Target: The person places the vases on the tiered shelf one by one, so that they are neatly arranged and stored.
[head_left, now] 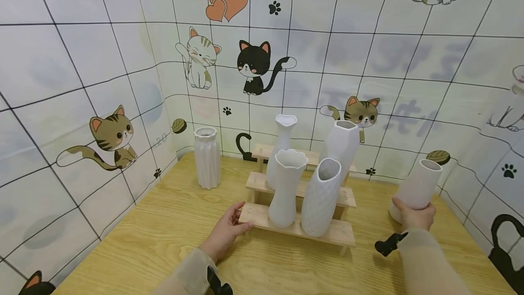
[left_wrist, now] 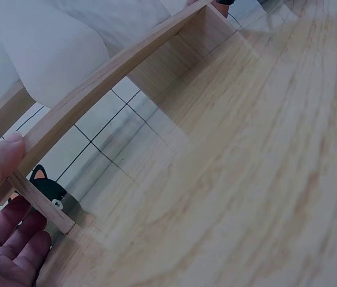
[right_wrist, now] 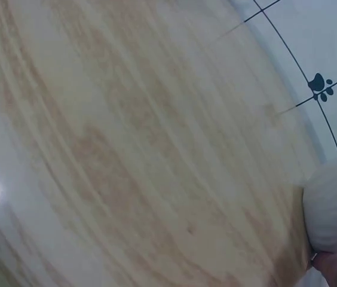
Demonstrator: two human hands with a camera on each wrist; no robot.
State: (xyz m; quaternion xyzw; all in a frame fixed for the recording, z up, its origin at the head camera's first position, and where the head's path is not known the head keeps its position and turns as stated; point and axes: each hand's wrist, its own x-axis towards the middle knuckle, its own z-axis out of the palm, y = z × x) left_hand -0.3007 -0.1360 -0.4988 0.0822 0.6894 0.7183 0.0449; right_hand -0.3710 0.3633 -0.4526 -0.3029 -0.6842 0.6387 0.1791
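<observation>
My left hand (head_left: 223, 231) holds the left end of the lowest step of a three-step wooden display stand (head_left: 258, 215). In the left wrist view its thumb (left_wrist: 4, 155) presses the step's edge, with the other fingers curled below beside the stand's leg (left_wrist: 43, 203). Over at the right, my right hand (head_left: 415, 216) grips the lower part of a white vase (head_left: 421, 181) that leans slightly right. That vase shows only partly in the right wrist view. On the front step stand a scalloped-rim white vase (head_left: 284, 195) and a diamond-textured white vase (head_left: 321, 199).
Behind those two, a slim flared white vase (head_left: 282, 138) and a wide faceted white vase (head_left: 341, 144) stand on the stand's higher steps. A ribbed white vase (head_left: 207, 160) is at the back left of the wooden table (head_left: 163, 231). Cat-print cloth (head_left: 311, 58) hangs around the table.
</observation>
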